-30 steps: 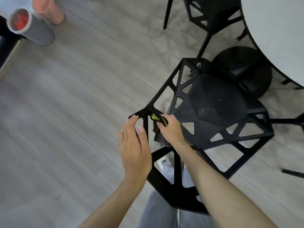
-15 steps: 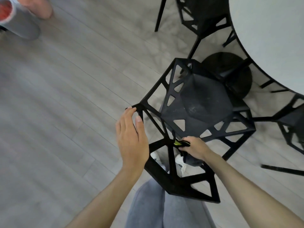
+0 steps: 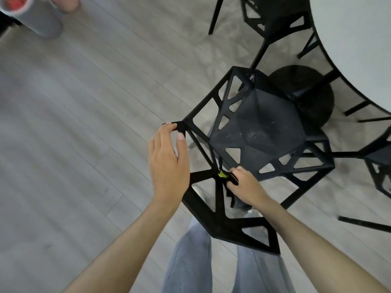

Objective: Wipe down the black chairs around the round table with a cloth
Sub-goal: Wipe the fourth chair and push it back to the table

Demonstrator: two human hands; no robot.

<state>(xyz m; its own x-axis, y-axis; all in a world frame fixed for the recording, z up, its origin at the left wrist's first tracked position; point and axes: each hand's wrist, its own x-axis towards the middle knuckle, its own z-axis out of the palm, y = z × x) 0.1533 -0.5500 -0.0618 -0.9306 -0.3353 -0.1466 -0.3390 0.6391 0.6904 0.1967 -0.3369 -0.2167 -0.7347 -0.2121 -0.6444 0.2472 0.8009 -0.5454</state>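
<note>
Your right hand (image 3: 243,186) has the dark cloth (image 3: 229,187) bunched in curled fingers, pressed on a backrest strut of the black chair (image 3: 264,132) in front of you; your left hand (image 3: 167,163) grips the backrest's top corner. Farther out, the seat points toward the round table (image 3: 359,43); more black chairs stand beside it.

From where I stand, nothing readable shows anywhere: no lettering, label, brand or number.
</note>
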